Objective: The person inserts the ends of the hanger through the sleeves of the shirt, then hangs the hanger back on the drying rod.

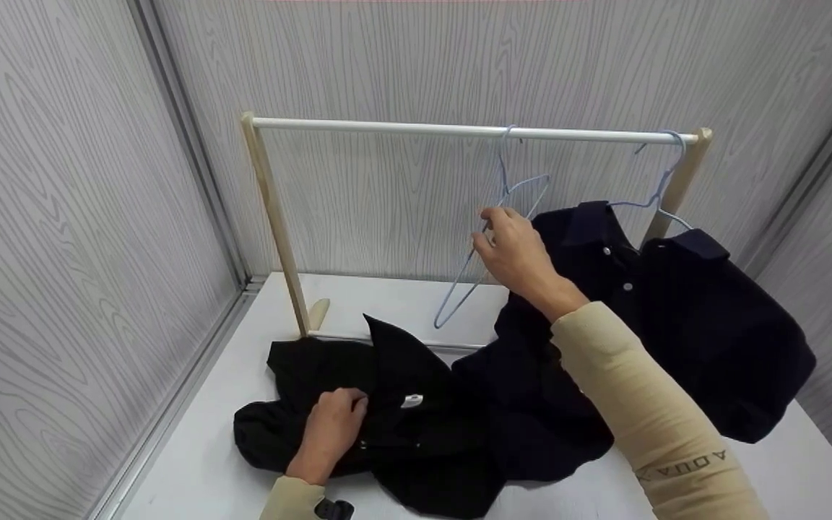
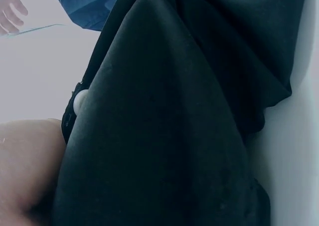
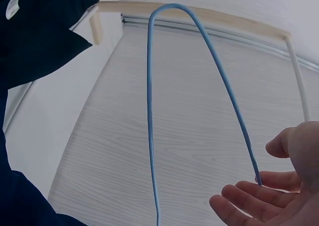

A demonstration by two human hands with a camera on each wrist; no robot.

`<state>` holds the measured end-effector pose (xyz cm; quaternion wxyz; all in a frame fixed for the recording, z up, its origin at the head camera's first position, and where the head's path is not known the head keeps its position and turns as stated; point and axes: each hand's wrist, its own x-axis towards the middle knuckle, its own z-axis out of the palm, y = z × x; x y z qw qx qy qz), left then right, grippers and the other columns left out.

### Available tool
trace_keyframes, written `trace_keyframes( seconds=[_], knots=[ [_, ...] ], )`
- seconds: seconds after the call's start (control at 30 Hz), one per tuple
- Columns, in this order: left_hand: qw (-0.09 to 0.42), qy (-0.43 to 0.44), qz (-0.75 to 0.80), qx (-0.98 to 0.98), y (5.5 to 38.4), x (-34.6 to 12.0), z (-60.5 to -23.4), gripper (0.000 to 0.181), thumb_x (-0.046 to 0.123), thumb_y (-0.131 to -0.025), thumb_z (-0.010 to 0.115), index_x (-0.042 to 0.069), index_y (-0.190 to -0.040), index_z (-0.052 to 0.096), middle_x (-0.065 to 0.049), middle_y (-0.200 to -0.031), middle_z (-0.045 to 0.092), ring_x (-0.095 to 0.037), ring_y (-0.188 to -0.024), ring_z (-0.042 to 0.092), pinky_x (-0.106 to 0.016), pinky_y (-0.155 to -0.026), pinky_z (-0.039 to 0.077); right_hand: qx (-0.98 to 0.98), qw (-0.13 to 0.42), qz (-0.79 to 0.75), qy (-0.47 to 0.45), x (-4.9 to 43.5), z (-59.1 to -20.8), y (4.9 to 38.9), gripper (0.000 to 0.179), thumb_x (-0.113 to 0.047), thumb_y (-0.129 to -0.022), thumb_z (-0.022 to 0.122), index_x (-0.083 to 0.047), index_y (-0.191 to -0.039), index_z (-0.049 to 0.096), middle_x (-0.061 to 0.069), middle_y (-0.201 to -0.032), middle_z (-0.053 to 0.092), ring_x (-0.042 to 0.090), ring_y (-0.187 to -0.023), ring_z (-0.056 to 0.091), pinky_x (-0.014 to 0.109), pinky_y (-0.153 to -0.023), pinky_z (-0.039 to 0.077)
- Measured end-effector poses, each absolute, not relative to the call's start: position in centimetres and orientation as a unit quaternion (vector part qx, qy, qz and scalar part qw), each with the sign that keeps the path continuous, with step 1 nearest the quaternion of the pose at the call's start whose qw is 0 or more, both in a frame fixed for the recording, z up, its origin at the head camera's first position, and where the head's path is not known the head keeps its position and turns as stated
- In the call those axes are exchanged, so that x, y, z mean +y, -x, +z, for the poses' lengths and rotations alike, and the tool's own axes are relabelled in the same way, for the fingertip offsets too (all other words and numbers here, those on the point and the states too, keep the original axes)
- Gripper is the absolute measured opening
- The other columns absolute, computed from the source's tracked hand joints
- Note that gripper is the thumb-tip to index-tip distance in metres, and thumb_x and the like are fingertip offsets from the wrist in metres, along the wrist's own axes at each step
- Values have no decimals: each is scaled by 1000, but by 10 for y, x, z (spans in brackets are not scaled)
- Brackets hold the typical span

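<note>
A black shirt (image 1: 423,426) with a small white label lies rumpled on the white table. My left hand (image 1: 333,426) grips its cloth near the middle. In the left wrist view, the dark fabric (image 2: 154,111) rises in a broad fold with a white button at its edge, hiding most of the fingers. A bare blue wire hanger (image 1: 452,296) hangs from the rail by its hook. My right hand (image 1: 513,249) is at this hanger, and in the right wrist view the wire (image 3: 224,81) meets a finger while the thumb stands apart.
The clothes rack has a white rail (image 1: 387,127) and wooden side posts (image 1: 271,209). A dark navy shirt (image 1: 705,325) hangs at its right end on another blue hanger (image 1: 665,177), overlapping the black shirt's right side. Grey wood-patterned panels (image 1: 358,58) enclose the table.
</note>
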<state>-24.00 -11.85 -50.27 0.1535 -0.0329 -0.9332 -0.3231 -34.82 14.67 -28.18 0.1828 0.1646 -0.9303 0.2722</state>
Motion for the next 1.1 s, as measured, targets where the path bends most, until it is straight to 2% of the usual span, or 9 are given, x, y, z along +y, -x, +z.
trace_keyframes(
  seconds=[0.27, 0.43, 0.63, 0.77, 1.1],
  knots=[
    [152, 37, -323, -934, 240, -118, -505, 13, 8, -93, 65, 3, -95, 77, -12, -93, 75, -24, -77, 71, -40, -66, 57, -922, 232, 263, -164, 159, -280, 348, 25, -18, -95, 63, -1, -113, 65, 16, -108, 69, 31, -95, 67, 44, -84, 54],
    [152, 38, -320, -934, 240, -119, -506, 13, 8, -92, 65, 3, -94, 77, -12, -92, 75, -24, -77, 71, -39, -66, 57, -916, 239, 274, -169, 163, -275, 351, 18, -6, -93, 60, 2, -108, 67, 19, -104, 71, 33, -95, 67, 46, -84, 54],
    [147, 39, -320, -935, 239, -121, -507, 13, 8, -92, 65, 3, -94, 77, -12, -92, 75, -23, -77, 71, -39, -67, 57, -914, 210, 306, -165, 167, -274, 352, 27, 1, -93, 57, -2, -120, 58, 19, -103, 70, 33, -88, 66, 44, -77, 54],
    [145, 37, -322, -935, 238, -121, -508, 12, 8, -92, 65, 3, -94, 76, -11, -93, 75, -24, -78, 71, -40, -67, 57, -915, 207, 307, -161, 170, -272, 352, 35, -1, -94, 59, 0, -128, 54, 19, -106, 69, 34, -93, 66, 45, -82, 53],
    [123, 30, -331, -935, 240, -119, -507, 12, 8, -92, 65, 3, -94, 76, -11, -94, 75, -23, -80, 71, -41, -69, 57, -917, 231, 280, -165, 181, -270, 353, 26, -2, -92, 63, 4, -117, 62, 21, -107, 72, 35, -101, 69, 50, -87, 54]
  ],
)
